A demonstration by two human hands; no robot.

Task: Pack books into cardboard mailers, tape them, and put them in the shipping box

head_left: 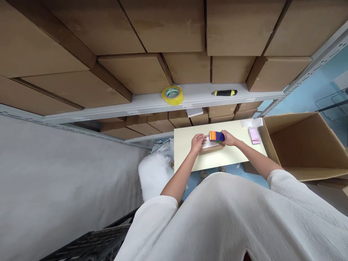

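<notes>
A small brown cardboard box (210, 148) with a white label on top lies on the pale yellow table (217, 159). My left hand (197, 142) rests on the box's left end, fingers curled down against it. My right hand (229, 138) is closed round an orange and purple tape dispenser (216, 136), which sits on top of the box. Both sleeves are white.
A grey shelf (201, 97) above the table carries a yellow tape roll (172, 95) and a black and yellow knife (224, 92), with stacked cartons all round. A large open carton (304, 145) stands right of the table. Pink papers (255, 135) lie at the table's right edge. A white bag (154, 170) stands at left.
</notes>
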